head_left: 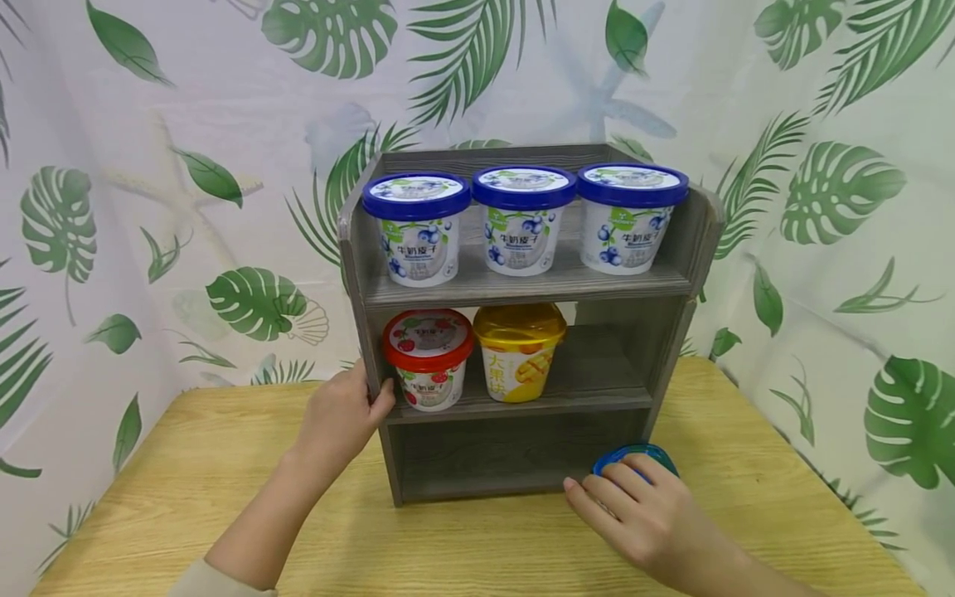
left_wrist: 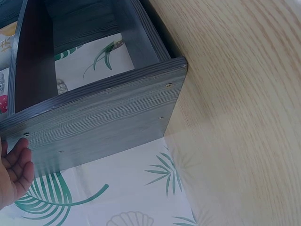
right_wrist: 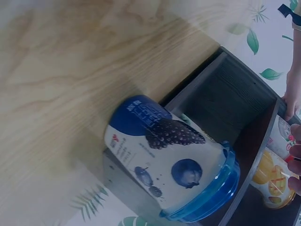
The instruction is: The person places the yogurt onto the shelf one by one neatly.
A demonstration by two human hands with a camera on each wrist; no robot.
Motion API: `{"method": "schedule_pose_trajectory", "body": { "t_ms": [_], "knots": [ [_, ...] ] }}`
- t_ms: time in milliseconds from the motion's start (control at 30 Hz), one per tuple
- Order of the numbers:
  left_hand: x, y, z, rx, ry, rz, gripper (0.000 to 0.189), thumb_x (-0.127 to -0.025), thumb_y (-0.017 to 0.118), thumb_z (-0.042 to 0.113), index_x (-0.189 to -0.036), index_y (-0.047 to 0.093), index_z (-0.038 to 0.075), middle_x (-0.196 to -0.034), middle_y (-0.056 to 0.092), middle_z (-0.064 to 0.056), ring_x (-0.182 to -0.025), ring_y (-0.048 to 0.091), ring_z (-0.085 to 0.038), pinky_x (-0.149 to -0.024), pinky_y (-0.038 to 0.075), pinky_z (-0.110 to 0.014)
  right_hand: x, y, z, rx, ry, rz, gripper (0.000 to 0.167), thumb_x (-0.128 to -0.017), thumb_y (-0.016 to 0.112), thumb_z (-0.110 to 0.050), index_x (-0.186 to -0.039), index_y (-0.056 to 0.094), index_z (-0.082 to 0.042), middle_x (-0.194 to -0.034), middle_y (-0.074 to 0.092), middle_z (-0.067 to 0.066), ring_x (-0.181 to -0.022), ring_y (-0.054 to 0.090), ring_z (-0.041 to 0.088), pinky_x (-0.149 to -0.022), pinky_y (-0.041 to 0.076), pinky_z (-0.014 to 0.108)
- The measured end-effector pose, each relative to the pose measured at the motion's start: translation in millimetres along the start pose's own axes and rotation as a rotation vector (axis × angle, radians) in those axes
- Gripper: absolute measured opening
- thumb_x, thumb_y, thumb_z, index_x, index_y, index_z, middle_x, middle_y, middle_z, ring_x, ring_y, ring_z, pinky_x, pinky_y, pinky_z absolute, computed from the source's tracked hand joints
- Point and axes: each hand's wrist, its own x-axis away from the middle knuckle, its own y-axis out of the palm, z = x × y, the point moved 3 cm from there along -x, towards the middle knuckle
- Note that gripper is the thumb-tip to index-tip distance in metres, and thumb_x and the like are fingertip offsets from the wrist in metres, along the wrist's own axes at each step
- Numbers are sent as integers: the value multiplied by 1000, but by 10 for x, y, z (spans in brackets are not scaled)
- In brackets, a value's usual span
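A grey wooden shelf unit (head_left: 515, 290) stands on the table. At its left side my left hand (head_left: 343, 414) grips the side panel, thumb at the front edge and fingers (left_wrist: 21, 165) along the outside. Near the lower right corner is a white cup (right_wrist: 164, 155) with a clear blue lid and berry pictures; the hand partly hides it in the head view. My right hand (head_left: 642, 514) is over this cup, its fingers loosely bent. In the right wrist view those fingers (right_wrist: 295, 160) show apart from the lid.
Three blue-lidded blueberry cups (head_left: 522, 220) line the top shelf. On the middle shelf, a red-lidded cup (head_left: 429, 361) sits beside a yellow-lidded cup (head_left: 518, 352). The wooden table (head_left: 246, 431) meets leaf-patterned walls (head_left: 224, 166) at the back and sides.
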Motion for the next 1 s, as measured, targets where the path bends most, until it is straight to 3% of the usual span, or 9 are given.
{"method": "schedule_pose_trajectory", "body": {
  "t_ms": [500,1000],
  "knots": [
    [13,2,-4,-7,20,21,18,-82,64,17,-85,53,3,-56,52,-7,-51,52,-24,-45,40,-38,209,0,-25,26,23,-67,33,-98,41,-2,-83,71,-3,-74,66,6,-59,58,19,-52,46,32],
    [0,2,0,4,-21,-12,17,-83,64,17,-86,54,3,-59,55,-8,-53,54,-24,-48,42,-39,454,40,-23,102,158,-225,41,-102,34,-24,-93,69,-5,-83,67,9,-67,62,25,-53,50,39]
  ]
}}
